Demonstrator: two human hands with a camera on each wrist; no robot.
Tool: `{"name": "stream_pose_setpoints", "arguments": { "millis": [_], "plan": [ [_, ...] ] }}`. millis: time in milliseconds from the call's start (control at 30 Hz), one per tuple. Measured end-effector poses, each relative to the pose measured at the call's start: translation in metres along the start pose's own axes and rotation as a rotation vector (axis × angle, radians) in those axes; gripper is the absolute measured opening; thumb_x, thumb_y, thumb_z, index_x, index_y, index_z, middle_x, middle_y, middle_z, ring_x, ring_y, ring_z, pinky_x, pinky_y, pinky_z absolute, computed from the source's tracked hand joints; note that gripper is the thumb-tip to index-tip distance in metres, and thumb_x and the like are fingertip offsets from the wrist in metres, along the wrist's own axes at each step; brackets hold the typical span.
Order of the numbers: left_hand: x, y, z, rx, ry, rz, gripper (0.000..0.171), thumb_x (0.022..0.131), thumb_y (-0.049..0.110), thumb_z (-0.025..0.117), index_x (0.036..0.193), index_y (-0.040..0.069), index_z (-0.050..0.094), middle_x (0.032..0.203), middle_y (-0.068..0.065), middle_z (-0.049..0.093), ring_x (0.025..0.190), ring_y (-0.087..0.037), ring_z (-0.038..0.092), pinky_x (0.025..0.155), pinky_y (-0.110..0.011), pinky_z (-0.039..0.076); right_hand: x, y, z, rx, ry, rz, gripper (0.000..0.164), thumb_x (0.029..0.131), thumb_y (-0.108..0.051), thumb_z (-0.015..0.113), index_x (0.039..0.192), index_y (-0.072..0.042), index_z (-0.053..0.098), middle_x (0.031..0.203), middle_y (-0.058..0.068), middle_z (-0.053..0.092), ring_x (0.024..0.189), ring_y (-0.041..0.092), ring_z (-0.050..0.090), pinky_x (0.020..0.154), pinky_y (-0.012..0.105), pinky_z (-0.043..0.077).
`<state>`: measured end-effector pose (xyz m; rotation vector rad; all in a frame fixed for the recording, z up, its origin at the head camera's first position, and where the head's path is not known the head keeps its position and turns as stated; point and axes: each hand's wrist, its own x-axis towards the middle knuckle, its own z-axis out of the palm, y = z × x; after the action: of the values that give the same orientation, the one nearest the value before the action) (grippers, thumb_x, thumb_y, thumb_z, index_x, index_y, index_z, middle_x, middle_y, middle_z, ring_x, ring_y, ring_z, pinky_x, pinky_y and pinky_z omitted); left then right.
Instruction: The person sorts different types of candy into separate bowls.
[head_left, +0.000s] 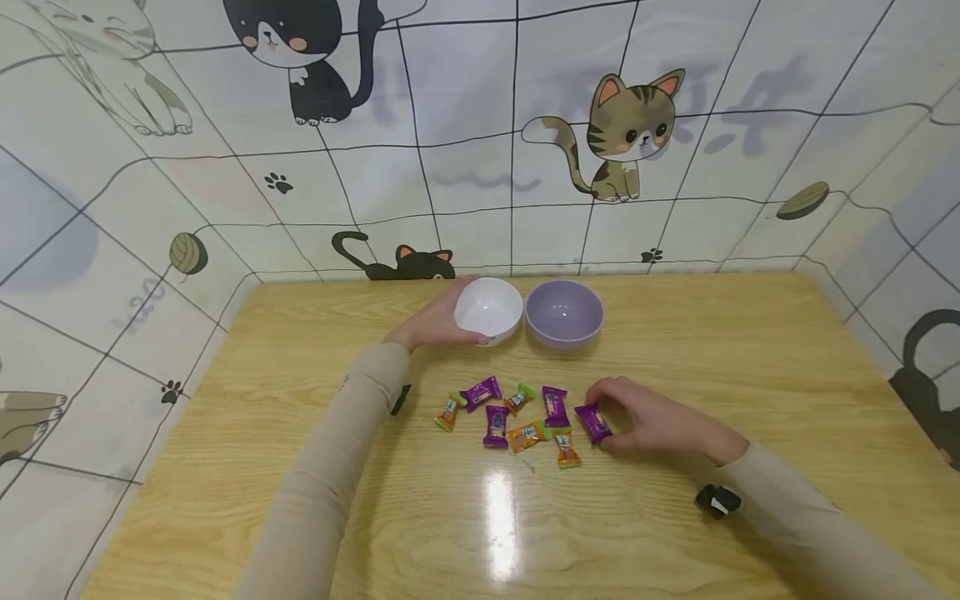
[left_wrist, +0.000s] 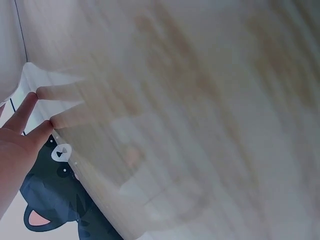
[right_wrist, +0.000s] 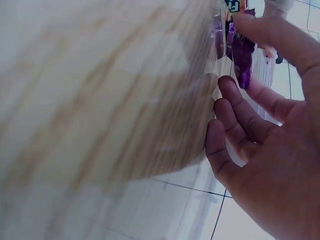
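Along the far side of the wooden table point(head_left: 750, 358), the back edge meets a wall point(head_left: 465, 183) printed with cartoon cats, and more wall panels rise at left and right. Wood grain runs on to the right of the purple bowl point(head_left: 564, 315), and a strip of tabletop lies between the bowls and the wrapped candies nearer the person.

Just left of the purple bowl sits the white bowl point(head_left: 489, 307), very close to it; both stand upright, their smooth inner walls and bottoms showing.

In front of them, seven candies lie in a loose cluster: three purple-wrapped candies point(head_left: 496, 426) and four orange-and-green candies point(head_left: 528, 436).

The left hand point(head_left: 444, 319) curves round the left side of the white bowl, thumb at the near side and fingers toward the back; in its wrist view two fingertips touch the tabletop. The right hand point(head_left: 652, 421) pinches another purple candy point(head_left: 594, 423) between thumb and forefinger at the cluster's right edge, its remaining fingers loosely bent.
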<state>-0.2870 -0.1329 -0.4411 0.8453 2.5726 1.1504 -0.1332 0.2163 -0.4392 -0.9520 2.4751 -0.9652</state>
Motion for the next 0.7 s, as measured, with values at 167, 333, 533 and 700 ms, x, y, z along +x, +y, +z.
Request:
{"name": "stream_pose_setpoints", "arguments": {
  "millis": [167,333,533,700],
  "plan": [
    [0.001,-0.003,0.001,-0.014,0.005,0.003,0.113,0.066,0.027,0.089,0.152,0.004,0.019,0.149,-0.012,0.032,0.131,-0.026,0.039,0.107,-0.042,0.033,0.006,0.0,-0.003,0.025,0.048,0.011,0.046,0.076,-0.013,0.081,0.114,-0.006,0.055,0.106,0.0,0.06,0.099,0.02,0.057,0.089,0.041,0.049],
    [0.001,-0.003,0.002,-0.025,0.008,0.012,0.113,0.065,0.026,0.09,0.151,0.004,0.021,0.148,-0.012,0.033,0.131,-0.026,0.038,0.107,-0.043,0.033,0.01,0.0,-0.004,0.035,0.095,0.019,0.046,0.076,-0.011,0.081,0.114,-0.005,0.055,0.101,0.001,0.062,0.093,0.019,0.059,0.082,0.038,0.052],
    [0.001,-0.003,0.002,-0.016,0.011,0.004,0.112,0.066,0.027,0.09,0.151,0.004,0.021,0.149,-0.011,0.033,0.131,-0.025,0.038,0.107,-0.042,0.032,0.018,-0.004,-0.009,0.058,0.117,0.052,0.045,0.079,-0.01,0.08,0.116,-0.006,0.054,0.104,0.003,0.062,0.092,0.022,0.059,0.077,0.034,0.053],
    [0.0,-0.001,0.001,-0.032,0.011,0.003,0.11,0.066,0.024,0.09,0.151,0.005,0.022,0.149,-0.011,0.033,0.131,-0.025,0.037,0.107,-0.042,0.032,0.026,-0.01,-0.013,0.093,0.137,0.045,0.044,0.079,-0.005,0.078,0.116,-0.005,0.055,0.105,0.007,0.062,0.093,0.024,0.06,0.076,0.033,0.055]
  ]
}}
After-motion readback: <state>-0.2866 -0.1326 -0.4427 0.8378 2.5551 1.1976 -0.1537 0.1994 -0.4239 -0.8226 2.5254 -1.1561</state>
